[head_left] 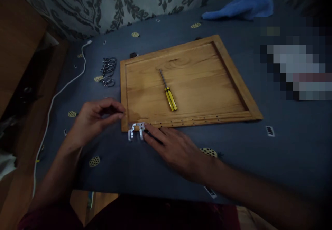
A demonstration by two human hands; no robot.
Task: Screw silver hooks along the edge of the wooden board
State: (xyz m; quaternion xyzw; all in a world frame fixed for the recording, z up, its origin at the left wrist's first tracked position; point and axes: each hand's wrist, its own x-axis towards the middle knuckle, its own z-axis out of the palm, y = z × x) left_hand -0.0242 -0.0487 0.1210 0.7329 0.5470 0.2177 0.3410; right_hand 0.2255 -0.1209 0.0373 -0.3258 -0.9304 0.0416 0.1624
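"What lies farthest left?"

"A white cable (52,102), well off to the left of the wooden panel (197,81) on the cloth-covered table (168,181)."

"And the left hand (93,119)?"

"At the panel's left edge, near its front corner. Thumb and forefinger are drawn together at the tips; I can't tell whether they pinch anything."

"Those metal clips (108,67)?"

"In a row left of the panel, beyond that hand."

"Where's the bracket (136,124)?"

"On the panel's front left corner, its legs jutting past the front edge."

"Then the screwdriver (169,97)?"

"Lying on the panel, near its middle, yellow handle towards the front."

"The right hand (178,150)?"

"In front of the panel, reaching in over its front edge. The fingers are extended and slightly spread, their tips against the bracket's right end."

"Anything farther right?"

"A blue cloth (241,8), behind the panel."
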